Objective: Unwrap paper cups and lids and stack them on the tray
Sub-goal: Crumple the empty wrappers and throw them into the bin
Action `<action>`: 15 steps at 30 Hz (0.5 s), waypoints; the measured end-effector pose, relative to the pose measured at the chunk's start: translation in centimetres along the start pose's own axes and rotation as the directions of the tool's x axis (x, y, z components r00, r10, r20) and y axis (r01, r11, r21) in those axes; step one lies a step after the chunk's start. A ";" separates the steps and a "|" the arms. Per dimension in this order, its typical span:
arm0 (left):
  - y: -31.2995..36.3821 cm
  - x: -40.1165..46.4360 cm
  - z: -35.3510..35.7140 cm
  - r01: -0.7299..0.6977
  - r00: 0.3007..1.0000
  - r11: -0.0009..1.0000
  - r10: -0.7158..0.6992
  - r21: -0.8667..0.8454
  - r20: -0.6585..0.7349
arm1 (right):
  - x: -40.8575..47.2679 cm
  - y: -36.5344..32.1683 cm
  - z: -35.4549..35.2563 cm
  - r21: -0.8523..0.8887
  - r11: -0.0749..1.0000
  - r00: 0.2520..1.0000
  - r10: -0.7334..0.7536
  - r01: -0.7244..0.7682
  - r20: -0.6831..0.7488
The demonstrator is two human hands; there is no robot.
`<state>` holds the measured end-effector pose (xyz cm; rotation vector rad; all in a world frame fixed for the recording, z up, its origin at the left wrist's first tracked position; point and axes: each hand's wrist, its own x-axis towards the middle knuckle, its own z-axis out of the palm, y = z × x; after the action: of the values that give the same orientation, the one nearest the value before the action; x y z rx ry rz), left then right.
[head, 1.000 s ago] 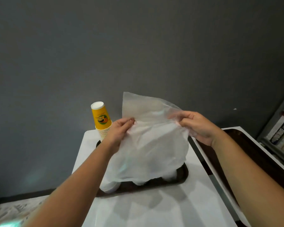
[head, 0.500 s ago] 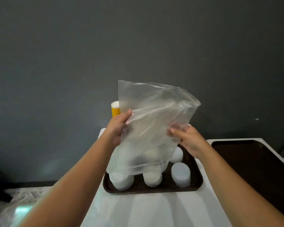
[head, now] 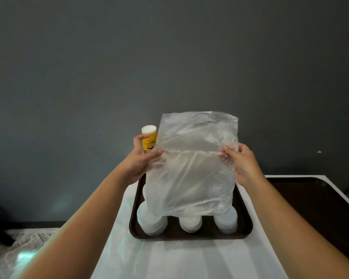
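Note:
A clear, empty plastic bag [head: 191,168] hangs stretched flat between my hands above the dark brown tray [head: 243,228]. My left hand [head: 142,162] pinches the bag's left edge and my right hand [head: 241,162] pinches its right edge. Stacks of white lids [head: 152,223] stand on the tray, partly hidden behind the bag. A stack of upside-down yellow paper cups [head: 149,140] rises at the tray's far left corner, behind my left hand.
The tray lies on a white table [head: 169,258] against a dark grey wall. A second dark tray [head: 314,200] lies on a table to the right. Patterned fabric [head: 12,248] shows at lower left.
The crumpled bag has been pulled out flat and taut. My hands moved apart along its edges. The view shifted, so the tray and lids now show below the bag.

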<state>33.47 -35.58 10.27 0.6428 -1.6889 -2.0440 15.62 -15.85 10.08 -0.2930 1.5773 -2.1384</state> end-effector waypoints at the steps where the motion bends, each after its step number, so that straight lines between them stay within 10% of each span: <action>1: 0.1 -0.2 0.2 -0.043 0.998 0.998 0.040 0.047 0.046 | 0.0 -0.2 0.1 0.014 1.000 1.000 -0.007 0.008 -0.005; 10: 0.8 -0.2 0.2 -0.243 0.970 0.967 0.244 0.079 -0.007 | -0.7 0.9 -0.5 -0.298 0.889 0.896 -0.223 0.348 0.383; 15: 1.2 -0.3 0.0 -0.252 0.960 0.951 0.268 0.180 -0.076 | -0.9 0.1 -0.3 -0.360 0.837 0.890 -0.286 0.413 0.357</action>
<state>33.71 -35.62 11.46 0.5327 -1.7954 -1.6735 16.27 -15.16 9.98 -1.0734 1.9106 -1.8491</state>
